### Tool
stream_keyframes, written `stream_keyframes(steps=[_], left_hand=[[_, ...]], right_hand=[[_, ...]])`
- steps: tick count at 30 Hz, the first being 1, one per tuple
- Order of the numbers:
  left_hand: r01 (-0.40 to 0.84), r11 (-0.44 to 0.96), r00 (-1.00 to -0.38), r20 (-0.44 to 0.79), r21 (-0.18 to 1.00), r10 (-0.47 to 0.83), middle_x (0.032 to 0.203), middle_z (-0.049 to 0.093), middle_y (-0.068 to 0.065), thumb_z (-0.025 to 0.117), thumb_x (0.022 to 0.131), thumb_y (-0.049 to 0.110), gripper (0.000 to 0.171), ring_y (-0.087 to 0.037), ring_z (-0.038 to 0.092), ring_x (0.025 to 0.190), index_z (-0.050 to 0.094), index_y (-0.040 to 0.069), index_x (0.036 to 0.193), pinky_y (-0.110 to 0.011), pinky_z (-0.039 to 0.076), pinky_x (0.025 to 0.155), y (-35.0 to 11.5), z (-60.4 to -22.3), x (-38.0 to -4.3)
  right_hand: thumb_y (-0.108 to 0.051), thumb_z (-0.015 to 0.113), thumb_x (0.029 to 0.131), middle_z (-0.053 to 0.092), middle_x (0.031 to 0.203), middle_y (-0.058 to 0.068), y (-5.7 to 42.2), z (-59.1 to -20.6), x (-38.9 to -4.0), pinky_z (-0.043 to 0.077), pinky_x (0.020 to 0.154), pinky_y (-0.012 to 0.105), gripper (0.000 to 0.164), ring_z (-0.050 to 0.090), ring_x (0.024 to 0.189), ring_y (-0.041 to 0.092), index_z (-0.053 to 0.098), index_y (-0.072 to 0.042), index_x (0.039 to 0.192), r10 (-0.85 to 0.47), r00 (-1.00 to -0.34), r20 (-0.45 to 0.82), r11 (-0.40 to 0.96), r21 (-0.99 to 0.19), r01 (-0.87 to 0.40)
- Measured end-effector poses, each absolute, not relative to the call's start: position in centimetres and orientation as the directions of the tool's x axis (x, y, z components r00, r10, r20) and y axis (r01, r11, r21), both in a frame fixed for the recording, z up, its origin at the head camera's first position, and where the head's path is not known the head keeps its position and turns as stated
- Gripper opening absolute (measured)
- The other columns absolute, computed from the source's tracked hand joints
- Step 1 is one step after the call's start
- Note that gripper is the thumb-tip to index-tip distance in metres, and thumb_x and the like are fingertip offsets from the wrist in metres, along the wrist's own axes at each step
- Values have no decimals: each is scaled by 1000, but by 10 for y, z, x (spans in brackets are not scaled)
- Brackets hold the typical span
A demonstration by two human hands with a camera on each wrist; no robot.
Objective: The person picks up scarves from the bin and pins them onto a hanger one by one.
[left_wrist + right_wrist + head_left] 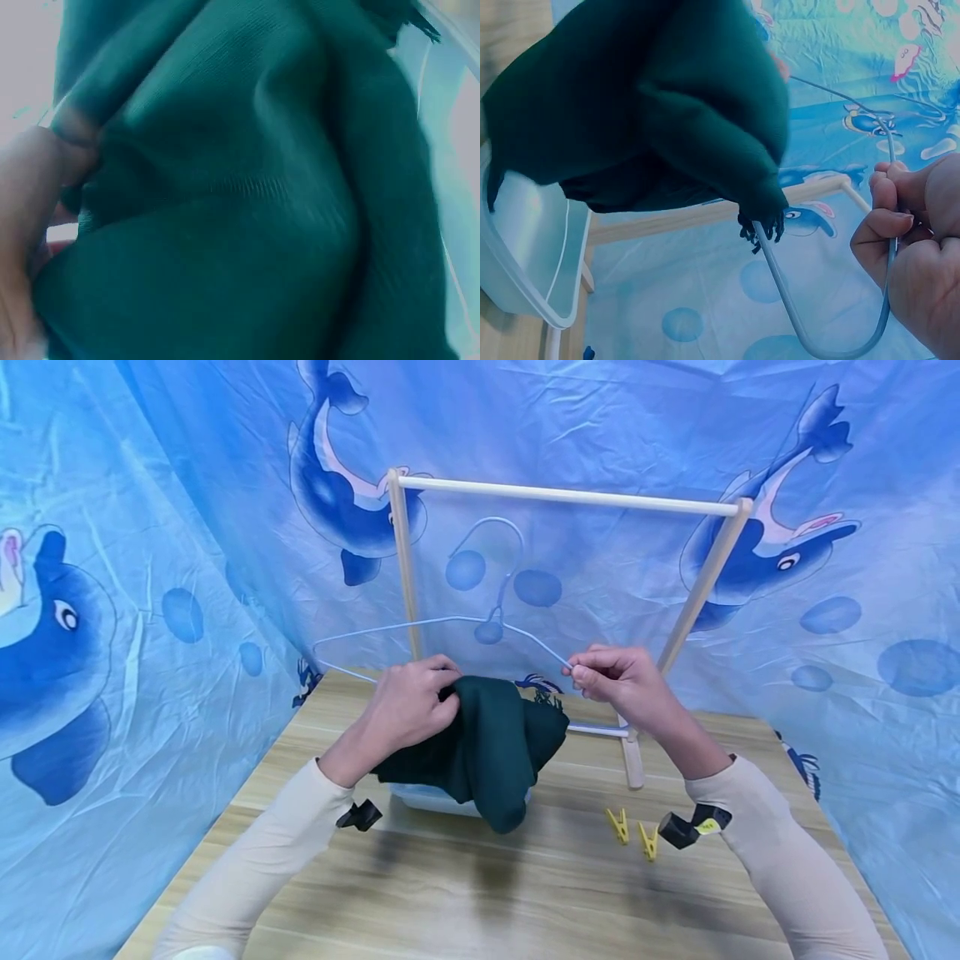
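Note:
A dark green scarf (491, 743) with a fringed end hangs bunched from my left hand (412, 706), whose fingers and thumb grip its upper edge. My right hand (626, 681) pinches the right shoulder of a light blue wire hanger (450, 619), which is held up with its hook at the top. The scarf overlaps the hanger's lower part. In the right wrist view, the fringe lies right at the hanger wire (776, 277) near its bent corner. Scarf folds (225, 225) fill most of the left wrist view and hide part of the left fingers.
Beneath the scarf stands a pale plastic tub (438, 799), mostly covered by it. Behind the hands rises a wooden rack (401, 552) with a white top rail (570, 495). Two yellow clothespins (618, 827) lie on the wooden table (300, 827) at the right. Blue dolphin-print curtains surround it.

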State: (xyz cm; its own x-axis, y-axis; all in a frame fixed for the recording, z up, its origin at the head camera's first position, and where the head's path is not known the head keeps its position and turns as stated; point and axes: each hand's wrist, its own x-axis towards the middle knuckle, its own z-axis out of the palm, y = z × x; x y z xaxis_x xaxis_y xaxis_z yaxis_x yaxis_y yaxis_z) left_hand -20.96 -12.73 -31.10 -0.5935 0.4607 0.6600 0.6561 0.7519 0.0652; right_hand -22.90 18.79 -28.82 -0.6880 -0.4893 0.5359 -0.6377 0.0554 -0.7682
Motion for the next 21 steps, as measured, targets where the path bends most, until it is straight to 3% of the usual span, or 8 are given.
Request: stream_keyframes(steps=[3, 6, 10, 14, 16, 21], left_hand=[[616, 778, -623, 683, 127, 381, 99, 75, -8, 59, 89, 10, 20, -23, 68, 66, 79, 5, 87, -38, 52, 52, -123, -308, -208], [559, 810, -659, 689, 179, 302, 92, 74, -7, 59, 92, 12, 25, -24, 65, 63, 69, 6, 71, -38, 50, 52, -119, -304, -208], [481, 847, -686, 700, 229, 200, 63, 53, -5, 58, 94, 15, 42, -23, 49, 48, 44, 11, 55, -33, 33, 44, -115, -301, -206], [419, 875, -709, 690, 242, 149, 55, 30, 1, 59, 96, 20, 50, -21, 39, 44, 36, 14, 52, -32, 24, 43, -113, -299, -206], [405, 890, -716, 678, 209, 167, 55, 33, 1, 60, 97, 22, 50, -22, 41, 45, 39, 13, 53, -32, 26, 43, -113, -299, -206], [406, 906, -731, 639, 124, 240, 66, 55, -5, 62, 100, 25, 44, -25, 51, 51, 52, 13, 59, -36, 37, 43, -112, -301, -205]], right_hand=[[2, 60, 100, 66, 87, 3, 187, -289, -228, 50, 60, 20, 27, 54, 67, 12, 78, -18, 100, -498, -691, 524, 34, -785, -619], [1, 60, 101, 67, 88, 1, 186, -291, -226, 50, 60, 20, 27, 54, 69, 11, 79, -18, 100, -506, -702, 502, 10, -810, -586], [0, 59, 101, 64, 85, 1, 182, -293, -223, 49, 60, 20, 17, 53, 69, 11, 77, -1, 101, -520, -698, 492, -1, -818, -575], [0, 60, 102, 60, 81, 2, 179, -294, -221, 45, 56, 21, 17, 50, 64, 12, 71, 13, 101, -530, -677, 510, -8, -802, -597], [0, 60, 101, 59, 80, 2, 178, -294, -221, 44, 55, 22, 17, 48, 62, 13, 72, 12, 102, -527, -670, 522, -21, -797, -604], [0, 60, 101, 58, 81, 3, 179, -293, -220, 44, 57, 25, 20, 49, 65, 15, 78, -8, 103, -509, -672, 538, -21, -788, -616]])
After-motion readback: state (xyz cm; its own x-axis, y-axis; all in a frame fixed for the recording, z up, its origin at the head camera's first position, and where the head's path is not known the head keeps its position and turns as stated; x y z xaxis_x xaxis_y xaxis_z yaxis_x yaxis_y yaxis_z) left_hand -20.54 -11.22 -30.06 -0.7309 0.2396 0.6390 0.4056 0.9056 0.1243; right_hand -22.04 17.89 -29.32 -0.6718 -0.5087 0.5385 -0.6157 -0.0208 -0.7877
